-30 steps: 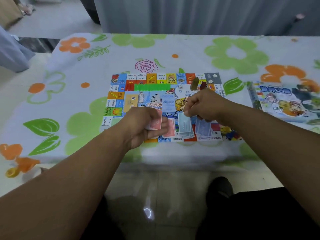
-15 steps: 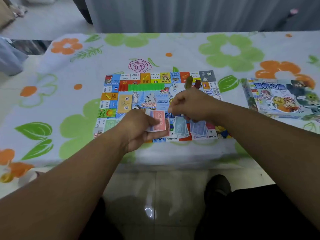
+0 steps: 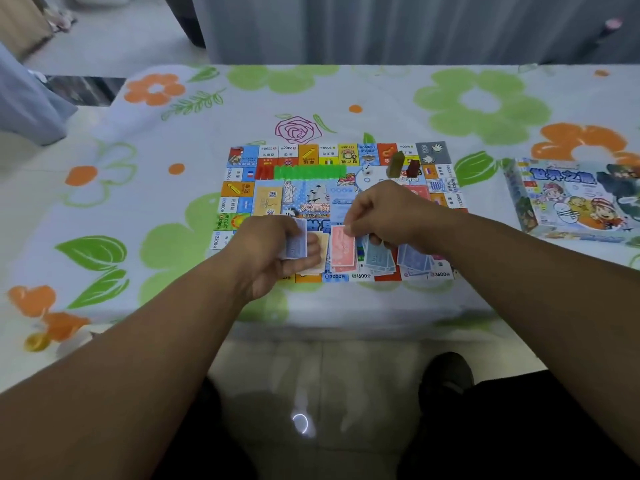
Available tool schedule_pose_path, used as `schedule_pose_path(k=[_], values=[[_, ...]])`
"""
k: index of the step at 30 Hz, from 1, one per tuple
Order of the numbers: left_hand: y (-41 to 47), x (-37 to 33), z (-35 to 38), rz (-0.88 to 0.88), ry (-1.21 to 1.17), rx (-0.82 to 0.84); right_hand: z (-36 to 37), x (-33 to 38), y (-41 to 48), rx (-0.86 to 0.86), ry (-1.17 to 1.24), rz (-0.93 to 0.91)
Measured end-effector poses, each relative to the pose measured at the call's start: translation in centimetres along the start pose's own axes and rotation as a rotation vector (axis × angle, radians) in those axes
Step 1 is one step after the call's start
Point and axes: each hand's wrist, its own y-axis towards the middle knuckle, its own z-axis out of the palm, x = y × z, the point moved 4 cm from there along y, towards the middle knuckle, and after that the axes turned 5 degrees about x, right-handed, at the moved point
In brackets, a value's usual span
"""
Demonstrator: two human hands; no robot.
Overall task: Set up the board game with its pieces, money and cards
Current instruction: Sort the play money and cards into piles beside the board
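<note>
Board game [image 3: 270, 199] lies flat in the middle of the table, on a flowered tablecloth [image 3: 166, 216], with its near side close to the table edge. Along this near side the paper money stands in a row: a beige pile [image 3: 321, 249], a pink pile [image 3: 343, 265], a teal pile [image 3: 377, 260] and a blue pile [image 3: 415, 262]. The left hand [image 3: 270, 252] comes from the lower left with a straight forearm. Its curled fingers and thumb grip a small stack of blue notes [image 3: 296, 243] over the left end of the row, and it partly covers the beige pile. The right hand [image 3: 384, 216] reaches from the lower right with the knuckles up and the fingers curled downward. Its thumb and forefinger appear to pinch the far edge of a pink note [image 3: 342, 242] on top of the pink pile. Farther on the board are a row of green houses [image 3: 310, 172] and some red houses [image 3: 264, 173] left of it. An olive token [image 3: 394, 164] and a dark red token [image 3: 413, 168] stand upright near the far right corner. The game box [image 3: 571, 199] lies well apart on the right.
</note>
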Motion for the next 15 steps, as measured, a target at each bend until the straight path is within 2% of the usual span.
schedule_pose_path(k=[4,7,15], values=[[-0.5,-0.2,0.0,-0.007,-0.03,0.019,0.3,-0.4,0.1,-0.005,-0.064,0.039],[-1.0,-0.2,0.4,-0.018,-0.044,0.061,0.1,-0.2,0.1,-0.038,-0.023,0.034],[-0.8,-0.2,0.6,-0.01,-0.02,0.059,0.6,0.7,0.0,0.015,0.004,-0.056]])
